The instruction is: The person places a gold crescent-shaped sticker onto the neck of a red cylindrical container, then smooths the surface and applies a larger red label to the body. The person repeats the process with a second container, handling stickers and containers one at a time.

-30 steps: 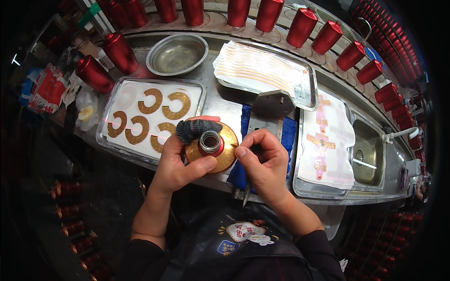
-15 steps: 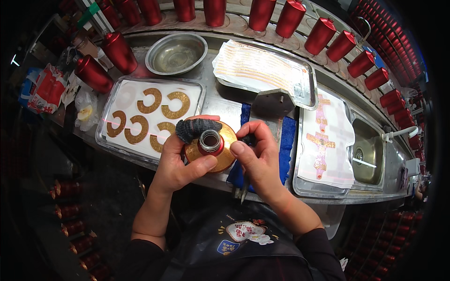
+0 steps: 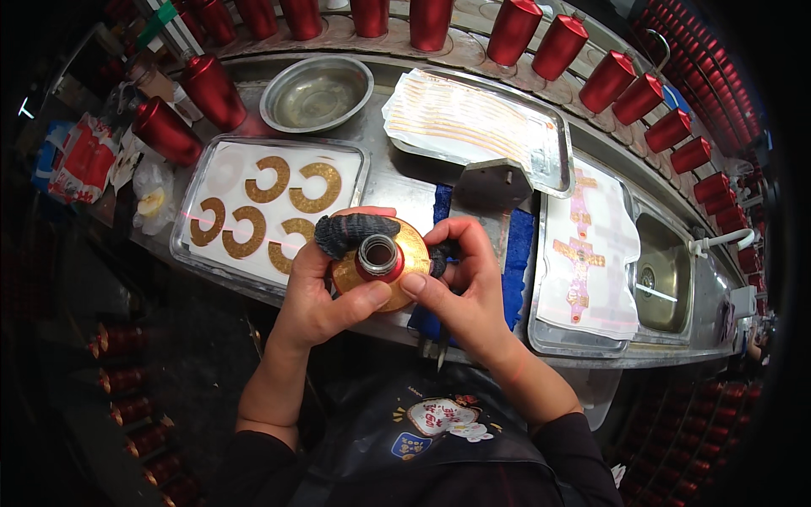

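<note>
In front of my chest I hold a red bottle (image 3: 385, 269) with its open threaded neck turned up toward me. A gold ring-shaped label (image 3: 410, 245) lies around the neck on the shoulder. My left hand (image 3: 325, 291) is wrapped around the bottle's left side, thumb on the near rim, and a dark knitted finger sleeve (image 3: 359, 232) covers one finger across the far side. On the right side, my right hand (image 3: 460, 275) grips the edge, its thumb pressed on the gold label; another dark sleeve shows on a finger. The bottle's body is hidden below.
C-shaped gold labels (image 3: 245, 232) lie on a white-lined tray (image 3: 175, 245). Around stand a metal bowl (image 3: 269, 110), a tray of strips (image 3: 473, 118), a sheet of cross-shaped labels (image 3: 612, 296), a blue cloth (image 3: 518, 270) and a sink (image 3: 667, 313). Red bottles (image 3: 515, 32) line the conveyor behind.
My right thumb has moved left onto the gold label, closer to the neck. The bottles on the conveyor have shifted to the right. My left hand keeps its hold.
</note>
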The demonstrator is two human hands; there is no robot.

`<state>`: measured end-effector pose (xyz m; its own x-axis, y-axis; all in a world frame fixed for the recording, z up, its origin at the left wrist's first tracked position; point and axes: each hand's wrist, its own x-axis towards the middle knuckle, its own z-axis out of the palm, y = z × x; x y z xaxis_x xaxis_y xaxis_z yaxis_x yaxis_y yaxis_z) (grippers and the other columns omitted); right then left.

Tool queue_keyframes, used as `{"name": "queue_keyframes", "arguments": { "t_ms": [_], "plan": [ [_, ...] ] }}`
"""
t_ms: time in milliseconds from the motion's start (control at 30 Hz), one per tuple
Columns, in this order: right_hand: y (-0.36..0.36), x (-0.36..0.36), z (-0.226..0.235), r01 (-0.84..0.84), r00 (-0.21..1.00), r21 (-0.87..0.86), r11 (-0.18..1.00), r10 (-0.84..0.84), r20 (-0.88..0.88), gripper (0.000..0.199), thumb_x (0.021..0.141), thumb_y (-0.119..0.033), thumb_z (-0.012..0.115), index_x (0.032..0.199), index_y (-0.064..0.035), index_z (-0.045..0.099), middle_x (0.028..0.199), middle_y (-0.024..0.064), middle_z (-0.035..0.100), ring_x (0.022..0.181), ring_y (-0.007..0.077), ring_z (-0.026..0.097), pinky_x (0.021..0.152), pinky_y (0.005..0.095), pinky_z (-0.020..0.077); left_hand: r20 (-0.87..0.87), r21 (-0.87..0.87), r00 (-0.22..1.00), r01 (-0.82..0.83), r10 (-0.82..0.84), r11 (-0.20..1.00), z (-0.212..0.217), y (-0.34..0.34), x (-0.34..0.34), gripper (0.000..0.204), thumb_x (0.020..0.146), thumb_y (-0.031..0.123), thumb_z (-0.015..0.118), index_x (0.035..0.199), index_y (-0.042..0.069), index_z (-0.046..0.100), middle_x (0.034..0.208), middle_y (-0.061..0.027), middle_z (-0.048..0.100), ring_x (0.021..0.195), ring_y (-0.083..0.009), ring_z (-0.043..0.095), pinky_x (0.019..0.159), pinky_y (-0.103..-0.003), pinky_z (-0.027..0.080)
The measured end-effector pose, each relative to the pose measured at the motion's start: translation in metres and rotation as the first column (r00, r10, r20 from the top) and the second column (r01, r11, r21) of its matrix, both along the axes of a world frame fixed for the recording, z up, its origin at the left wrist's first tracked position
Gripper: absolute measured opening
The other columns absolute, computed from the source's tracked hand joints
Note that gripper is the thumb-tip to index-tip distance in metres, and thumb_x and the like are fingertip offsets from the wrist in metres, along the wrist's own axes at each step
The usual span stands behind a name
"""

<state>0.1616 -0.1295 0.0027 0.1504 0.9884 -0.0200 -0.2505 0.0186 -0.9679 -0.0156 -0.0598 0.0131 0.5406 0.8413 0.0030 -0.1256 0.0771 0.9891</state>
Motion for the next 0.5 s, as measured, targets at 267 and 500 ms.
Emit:
{"name": "queue_keyframes", "arguments": {
  "t_ms": [267,500],
  "plan": [
    [0.0036,0.0051,-0.0016,-0.027,0.995,-0.054,0.998,0.022,-0.094,0.039,0.088,-0.013,0.078,0.113,-0.0049,0.050,0.101,0.0025,0.059,0.063,-0.0006,0.057,0.050,0.0164,0.0429,-0.020,0.004,1.000,-0.004,0.004,1.000,0.0014,-0.0001,-0.0007,0.076,0.073,0.030,0.077,0.137,-0.003,0.054,0.122,-0.0113,0.065,0.113,-0.0193,0.062,0.100,-0.034,0.048],
    [0.0030,0.0015,-0.0024,0.001,0.996,-0.001,1.000,-0.001,-0.090,0.041,0.087,-0.015,0.079,0.112,-0.0046,0.049,0.098,0.0023,0.059,0.066,0.0014,0.058,0.053,0.0170,0.0451,0.009,0.018,1.000,0.003,-0.003,1.000,-0.0009,0.0003,-0.0006,0.076,0.073,0.031,0.077,0.137,-0.004,0.054,0.121,-0.0120,0.065,0.111,-0.0193,0.063,0.099,-0.033,0.048]
  ]
}}
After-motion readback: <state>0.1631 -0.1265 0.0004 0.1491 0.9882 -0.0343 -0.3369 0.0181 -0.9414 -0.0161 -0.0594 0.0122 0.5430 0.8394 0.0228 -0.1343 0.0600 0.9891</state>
